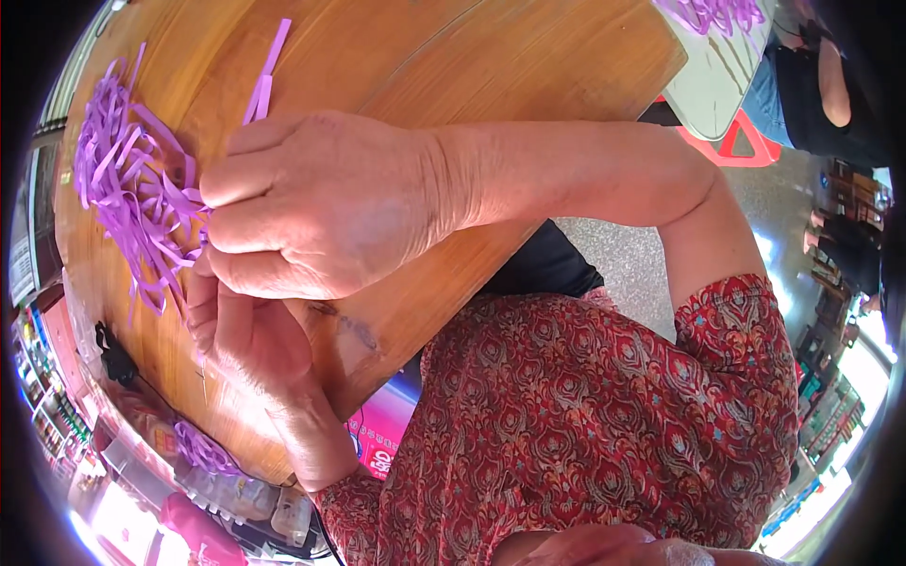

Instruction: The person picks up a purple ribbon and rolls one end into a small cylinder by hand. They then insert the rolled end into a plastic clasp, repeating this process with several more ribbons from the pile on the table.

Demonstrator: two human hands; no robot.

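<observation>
My right hand (316,203) reaches across the wooden table (406,57) with its fingers curled down and closed on a purple ribbon strip (270,71). The strip's free part sticks out beyond the knuckles. Just below it, my left hand (250,330) has its fingers bent and pinched together close to the right fingertips, where a bit of purple ribbon shows. The exact grip is mostly hidden behind the right hand. Left of both hands lies a loose tangled heap of purple ribbon strips (132,193) on the tabletop.
A smaller purple ribbon bunch (203,448) lies near the table's lower left edge, by a black object (115,354). More purple strips (713,13) rest on a pale table (713,80) at upper right, above a red stool (736,146). A person (816,85) is beside it.
</observation>
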